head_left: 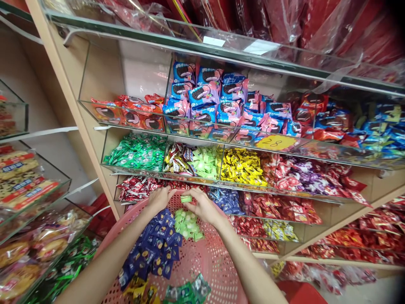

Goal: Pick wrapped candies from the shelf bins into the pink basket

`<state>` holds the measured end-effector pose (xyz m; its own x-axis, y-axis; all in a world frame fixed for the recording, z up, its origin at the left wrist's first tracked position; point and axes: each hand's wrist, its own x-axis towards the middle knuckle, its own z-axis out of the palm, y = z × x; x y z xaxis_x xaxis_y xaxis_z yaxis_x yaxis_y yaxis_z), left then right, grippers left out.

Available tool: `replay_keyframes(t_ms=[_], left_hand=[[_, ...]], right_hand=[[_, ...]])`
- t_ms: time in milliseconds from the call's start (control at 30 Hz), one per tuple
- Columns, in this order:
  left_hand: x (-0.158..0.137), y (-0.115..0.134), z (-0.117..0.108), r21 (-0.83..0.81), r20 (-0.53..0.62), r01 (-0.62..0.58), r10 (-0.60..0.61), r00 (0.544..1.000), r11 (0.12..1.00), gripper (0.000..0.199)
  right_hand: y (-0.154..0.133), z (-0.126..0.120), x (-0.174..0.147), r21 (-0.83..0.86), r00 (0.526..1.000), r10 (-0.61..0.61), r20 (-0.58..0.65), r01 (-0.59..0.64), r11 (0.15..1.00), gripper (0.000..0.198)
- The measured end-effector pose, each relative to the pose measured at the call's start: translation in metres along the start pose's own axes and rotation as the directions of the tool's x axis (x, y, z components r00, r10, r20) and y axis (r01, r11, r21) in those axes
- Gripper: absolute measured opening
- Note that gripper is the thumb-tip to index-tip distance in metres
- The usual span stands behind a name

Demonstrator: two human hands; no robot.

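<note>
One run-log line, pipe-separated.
left hand: on basket rim | right hand: holds pale-green packet | basket: blue packets, pale-green packets, dark-green packets, yellow packets

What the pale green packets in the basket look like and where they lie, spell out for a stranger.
Find the pink perforated basket. Inside, near the person's right hand, lie the pale green packets, against the dark blue packets. Theirs is the basket's only pale pile.
</note>
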<state>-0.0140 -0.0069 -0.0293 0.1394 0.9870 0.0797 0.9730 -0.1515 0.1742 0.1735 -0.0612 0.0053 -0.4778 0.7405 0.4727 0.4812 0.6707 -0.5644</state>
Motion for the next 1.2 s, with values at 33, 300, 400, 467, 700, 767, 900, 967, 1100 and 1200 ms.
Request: replay_keyframes(t_ms=[33,300,400,467,700,767,900,967,1100,1200], left_hand=[[0.0,0.0,0.0,-0.001,0.0,0.0,0.0,1.0,1.0,0.053],[0.0,-0.001,0.001,-0.006,-0.003,-0.001,0.001,1.0,1.0,0.052],[0.0,0.001,0.001,-0.017,0.01,0.008,-0.008,1.0,1.0,0.053],[0.001,0.002,0.001,-0.021,0.019,0.006,-0.005,1.0,1.0,0.054],[0.002,0.005,0.003,-0.009,0.017,-0.004,0.004,1.0,1.0,0.055],[0.002,0.006,0.002,-0.003,0.02,-0.006,0.006,1.0,1.0,0.056],[0.001,0.009,0.0,0.002,0.026,0.008,-0.008,1.0,1.0,0.053],[0.001,0.011,0.0,0.003,0.027,0.007,-0.007,1.0,1.0,0.051],[0.001,0.012,0.0,0.002,0.028,-0.004,0.004,1.0,1.0,0.051],[0.001,0.012,0.0,0.008,0.024,-0.013,0.013,1.0,1.0,0.05]], right_hand=[[0.001,0.001,-0.001,0.024,1.0,0.008,-0.006,-0.008,1.0,0.022],[0.004,0.012,-0.003,0.426,0.974,0.223,-0.035,-0.187,0.885,0.028],[0.004,0.015,-0.002,0.6,0.947,0.321,0.004,-0.259,0.757,0.033],[0.003,0.014,-0.002,0.681,0.935,0.353,0.034,-0.28,0.677,0.035],[-0.004,0.008,-0.005,0.83,0.908,0.412,0.082,-0.291,0.477,0.035],[-0.004,0.008,-0.005,0.864,0.9,0.423,0.106,-0.294,0.409,0.035],[-0.004,0.01,-0.007,0.916,0.881,0.432,0.193,-0.32,0.242,0.037],[-0.002,0.011,-0.009,0.923,0.876,0.424,0.229,-0.334,0.19,0.038],[0.002,0.015,-0.011,0.934,0.875,0.415,0.251,-0.332,0.135,0.037],[0.004,0.017,-0.012,0.94,0.871,0.42,0.255,-0.325,0.101,0.034]])
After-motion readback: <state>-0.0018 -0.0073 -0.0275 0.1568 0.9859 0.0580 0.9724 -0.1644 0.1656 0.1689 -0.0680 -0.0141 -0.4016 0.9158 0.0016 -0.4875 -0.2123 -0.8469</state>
